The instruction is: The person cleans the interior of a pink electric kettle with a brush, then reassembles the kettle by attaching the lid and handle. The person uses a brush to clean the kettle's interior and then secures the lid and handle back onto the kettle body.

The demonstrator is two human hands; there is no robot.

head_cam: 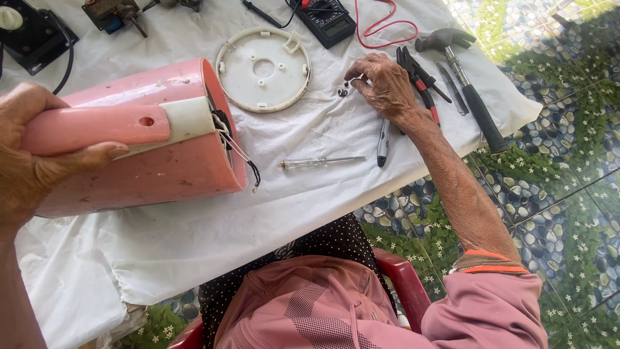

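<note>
Lying at frame left, pink kettle body (148,139) was clamped by its handle in left hand (32,152); right hand (386,84), upper centre, pinched together over small dark parts (343,92) on bench (310,200)

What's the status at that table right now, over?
Left hand grips pink plastic kettle body by its handle. Right hand touches small dark parts on white cloth. Nothing blocking.

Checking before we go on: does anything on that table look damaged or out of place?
The pink kettle body, gripped by the left hand, lies on its side with loose wires hanging out of its open base. Its white base plate lies detached beside the right hand.
</note>
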